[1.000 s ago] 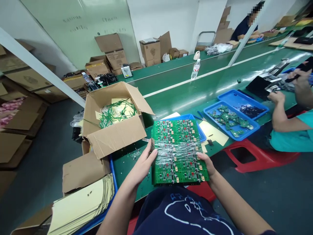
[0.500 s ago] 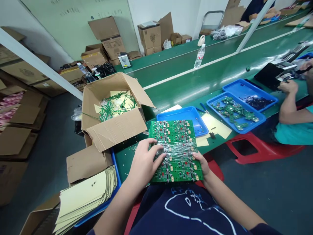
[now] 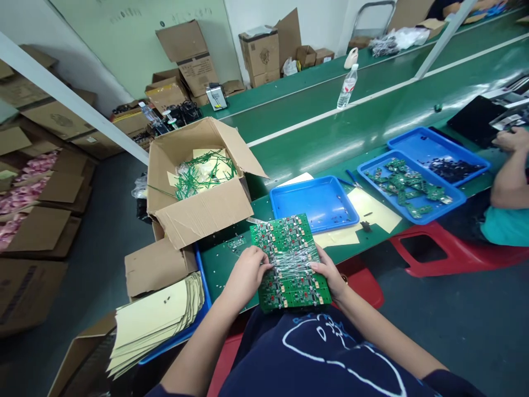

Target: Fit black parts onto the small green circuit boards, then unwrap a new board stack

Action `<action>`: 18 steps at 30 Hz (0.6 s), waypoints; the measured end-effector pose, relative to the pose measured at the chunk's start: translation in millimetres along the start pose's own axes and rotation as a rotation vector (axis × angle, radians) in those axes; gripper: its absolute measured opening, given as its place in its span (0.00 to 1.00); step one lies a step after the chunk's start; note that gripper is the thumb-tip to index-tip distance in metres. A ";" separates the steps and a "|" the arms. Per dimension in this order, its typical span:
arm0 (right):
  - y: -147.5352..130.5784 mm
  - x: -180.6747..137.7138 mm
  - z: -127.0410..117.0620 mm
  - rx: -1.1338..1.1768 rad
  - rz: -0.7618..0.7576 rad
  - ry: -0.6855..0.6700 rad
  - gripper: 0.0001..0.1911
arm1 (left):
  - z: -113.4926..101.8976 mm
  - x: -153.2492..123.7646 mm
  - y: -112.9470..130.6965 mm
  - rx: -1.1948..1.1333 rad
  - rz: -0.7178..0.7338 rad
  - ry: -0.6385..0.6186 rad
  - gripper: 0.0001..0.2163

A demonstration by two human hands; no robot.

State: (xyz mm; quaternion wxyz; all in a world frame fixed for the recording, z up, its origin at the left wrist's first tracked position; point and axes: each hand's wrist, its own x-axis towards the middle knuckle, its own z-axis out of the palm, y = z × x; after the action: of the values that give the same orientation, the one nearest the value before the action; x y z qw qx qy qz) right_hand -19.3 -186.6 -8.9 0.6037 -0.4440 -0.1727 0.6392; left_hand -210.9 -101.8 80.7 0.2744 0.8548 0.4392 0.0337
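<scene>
Green circuit board panels [image 3: 285, 234], with rows of small parts on the top one, are held tilted above my lap. A band of clear stretch wrap [image 3: 292, 261] crosses their middle in shiny, twisted strands. My right hand [image 3: 330, 274] grips the panels by the right edge, thumb on top beside the band. At the left edge, the fingertips of my left hand [image 3: 253, 270] are pinched together on the end of the band. The undersides of the panels are hidden, as are the right fingers beneath.
Beyond the panels lies a blue tray [image 3: 306, 201]. A cardboard box [image 3: 206, 207] with green strips stands at left, above stacked yellowish sheets [image 3: 152, 320]. To the right are a tray of small green boards [image 3: 403, 184], pliers [image 3: 353, 177] and a co-worker's arm [image 3: 512, 165].
My left fingers have closed into a pinch and drawn back to the panels' left edge. The panels have turned slightly and sit lower, uncovering more of the blue tray. The view has shifted a little.
</scene>
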 end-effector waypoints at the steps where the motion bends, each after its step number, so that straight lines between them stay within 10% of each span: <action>1: 2.5 1.2 -0.6 -0.007 0.005 0.010 0.35 | 4.9 -1.9 -2.2 0.040 0.026 0.027 0.06; 11: 16.0 11.6 -5.8 0.004 0.034 0.047 0.35 | 15.0 -4.5 -12.1 0.061 -0.003 0.004 0.06; 18: 19.2 11.6 -10.5 -0.016 0.099 -0.084 0.31 | -11.2 -5.2 -5.3 -0.120 -0.043 -0.269 0.12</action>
State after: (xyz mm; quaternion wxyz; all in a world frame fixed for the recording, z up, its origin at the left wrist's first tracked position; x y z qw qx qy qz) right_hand -21.7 -183.3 -33.4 0.5600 -0.4294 -0.1807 0.6851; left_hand -221.3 -98.3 88.5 0.3820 0.8241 0.4139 -0.0608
